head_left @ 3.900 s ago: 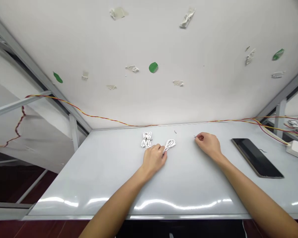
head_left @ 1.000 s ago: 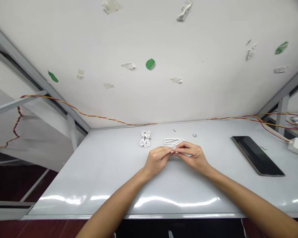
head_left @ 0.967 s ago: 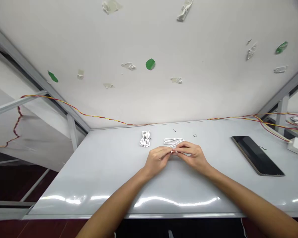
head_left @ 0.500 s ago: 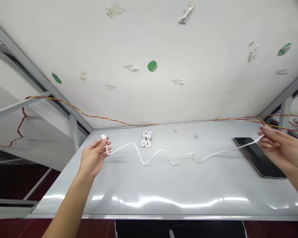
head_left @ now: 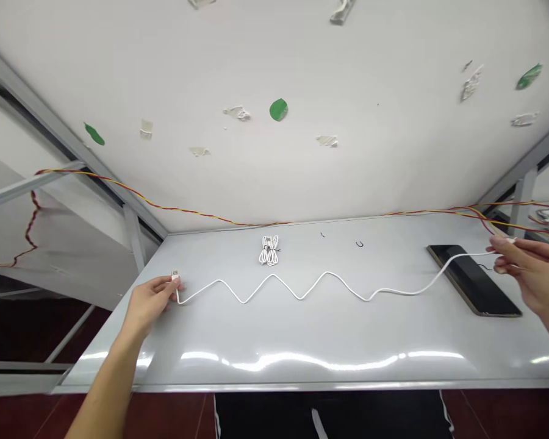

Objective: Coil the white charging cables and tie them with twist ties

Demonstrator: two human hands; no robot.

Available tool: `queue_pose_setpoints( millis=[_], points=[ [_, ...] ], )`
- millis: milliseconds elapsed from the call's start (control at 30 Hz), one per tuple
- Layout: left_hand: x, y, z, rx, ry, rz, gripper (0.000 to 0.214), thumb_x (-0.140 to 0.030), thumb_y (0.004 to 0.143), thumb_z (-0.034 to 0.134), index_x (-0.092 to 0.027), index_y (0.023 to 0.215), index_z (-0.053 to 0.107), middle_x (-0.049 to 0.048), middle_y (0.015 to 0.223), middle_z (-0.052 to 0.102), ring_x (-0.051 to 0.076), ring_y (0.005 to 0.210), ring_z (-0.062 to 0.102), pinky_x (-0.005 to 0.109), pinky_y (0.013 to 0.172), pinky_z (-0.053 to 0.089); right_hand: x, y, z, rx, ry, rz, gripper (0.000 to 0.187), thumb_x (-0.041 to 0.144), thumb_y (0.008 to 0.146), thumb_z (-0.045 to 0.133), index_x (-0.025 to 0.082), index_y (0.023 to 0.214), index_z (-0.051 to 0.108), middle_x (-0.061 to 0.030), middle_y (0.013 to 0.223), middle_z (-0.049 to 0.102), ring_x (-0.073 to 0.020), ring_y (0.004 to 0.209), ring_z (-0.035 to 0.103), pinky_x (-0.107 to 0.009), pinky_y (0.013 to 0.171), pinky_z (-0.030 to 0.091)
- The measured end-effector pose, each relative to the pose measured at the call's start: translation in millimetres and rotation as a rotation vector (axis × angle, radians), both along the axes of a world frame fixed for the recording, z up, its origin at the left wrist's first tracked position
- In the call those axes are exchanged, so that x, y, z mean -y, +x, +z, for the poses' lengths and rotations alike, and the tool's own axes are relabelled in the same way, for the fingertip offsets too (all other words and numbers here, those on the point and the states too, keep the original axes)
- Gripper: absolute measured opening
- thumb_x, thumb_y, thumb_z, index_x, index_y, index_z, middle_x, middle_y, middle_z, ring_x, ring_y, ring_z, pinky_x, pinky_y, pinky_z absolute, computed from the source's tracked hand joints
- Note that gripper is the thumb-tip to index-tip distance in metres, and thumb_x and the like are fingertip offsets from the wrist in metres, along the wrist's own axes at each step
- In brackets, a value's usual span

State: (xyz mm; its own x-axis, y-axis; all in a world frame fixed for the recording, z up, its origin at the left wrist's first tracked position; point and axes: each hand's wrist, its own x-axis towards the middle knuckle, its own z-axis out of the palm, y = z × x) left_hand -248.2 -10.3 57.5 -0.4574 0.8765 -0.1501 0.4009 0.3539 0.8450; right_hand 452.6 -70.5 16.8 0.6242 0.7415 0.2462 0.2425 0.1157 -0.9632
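A white cable (head_left: pixel 302 294) lies stretched in a zigzag across the grey table (head_left: pixel 302 341). My left hand (head_left: pixel 149 302) pinches its plug end at the table's left side. My right hand (head_left: pixel 528 271) pinches the other end at the far right, above a dark tablet (head_left: pixel 473 279). A second white cable (head_left: pixel 269 250), still bundled, rests near the back edge in the middle.
Two small black ties (head_left: pixel 359 244) lie near the back edge. Red-yellow twisted wires (head_left: pixel 187 214) run along the back wall. A metal frame post (head_left: pixel 132 244) stands at the left, another at the right. Bits of tape dot the white wall.
The coiled cable between my hands has been pulled apart: my left hand went far left and down to the table, my right hand far right, and the cable now lies spread out.
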Motion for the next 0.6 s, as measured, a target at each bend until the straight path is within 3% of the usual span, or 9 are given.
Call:
queue_pose_setpoints(
  millis=[67,100,267,333,433,500,600],
  points=[
    [6,14,2.0,0.026,-0.004,-0.046,0.032,-0.041,0.071,0.075,-0.016,0.089,0.067,0.002,0.074,0.07,0.01,0.051,0.049,0.019,0.042,0.038,1,-17,2.3,-0.049,-0.1,-0.14,0.019,0.041,0.066,0.087,0.033,0.077,0.073,-0.0121,0.084,0.07,-0.0196,0.055,0.06,-0.041,0.046,0.048],
    [10,27,2.4,0.042,-0.004,-0.099,0.03,-0.042,0.073,0.073,-0.017,0.089,0.067,-0.0003,0.071,0.068,0.008,0.046,0.046,0.019,0.042,0.038,0,-32,2.8,-0.073,-0.201,-0.113,0.021,0.041,0.063,0.088,0.031,0.075,0.074,-0.0114,0.077,0.069,-0.0192,0.053,0.06,-0.039,0.046,0.05],
    [22,127,-10.0,0.186,-0.202,-0.529,0.032,-0.045,0.079,0.068,-0.016,0.093,0.064,-0.0004,0.061,0.061,0.013,0.042,0.054,0.027,0.041,0.05,-9,-139,-2.2,-0.213,-0.574,0.434,0.03,0.041,0.063,0.087,0.018,0.076,0.074,-0.01,0.065,0.07,-0.0201,0.053,0.066,-0.033,0.053,0.061],
    [17,169,-18.5,0.241,-0.205,-0.641,0.029,-0.039,0.081,0.067,-0.015,0.096,0.063,0.0013,0.064,0.062,0.015,0.046,0.059,0.028,0.04,0.052,-19,-182,-3.8,-0.229,-0.595,0.607,0.032,0.041,0.065,0.086,0.016,0.079,0.072,-0.0076,0.062,0.07,-0.0196,0.054,0.068,-0.032,0.052,0.063],
    [1,219,-29.3,0.268,-0.193,-0.735,0.026,-0.034,0.082,0.067,-0.014,0.097,0.064,0.003,0.07,0.063,0.015,0.049,0.062,0.026,0.039,0.052,-41,-229,-3.9,-0.232,-0.541,0.707,0.03,0.035,0.062,0.088,0.016,0.076,0.069,-0.0044,0.059,0.068,-0.0186,0.053,0.068,-0.029,0.049,0.062],
    [-10,243,-33.8,0.234,-0.201,-0.818,0.028,-0.036,0.086,0.062,-0.014,0.104,0.063,-0.0013,0.058,0.058,0.014,0.039,0.058,0.025,0.037,0.049,-55,-248,-4.8,-0.224,-0.523,0.756,0.029,0.032,0.061,0.088,0.016,0.073,0.067,-0.0031,0.055,0.067,-0.0184,0.051,0.068,-0.028,0.047,0.061],
    [-16,265,-36.9,0.216,-0.128,-0.905,0.036,-0.048,0.094,0.048,-0.016,0.1,0.064,-0.0015,0.054,0.057,0.016,0.039,0.059,0.024,0.039,0.046,-69,-262,-10.7,-0.254,-0.468,0.806,0.027,0.033,0.064,0.085,0.018,0.071,0.064,-0.0018,0.057,0.068,-0.0185,0.053,0.069,-0.029,0.051,0.062]
  ],
)
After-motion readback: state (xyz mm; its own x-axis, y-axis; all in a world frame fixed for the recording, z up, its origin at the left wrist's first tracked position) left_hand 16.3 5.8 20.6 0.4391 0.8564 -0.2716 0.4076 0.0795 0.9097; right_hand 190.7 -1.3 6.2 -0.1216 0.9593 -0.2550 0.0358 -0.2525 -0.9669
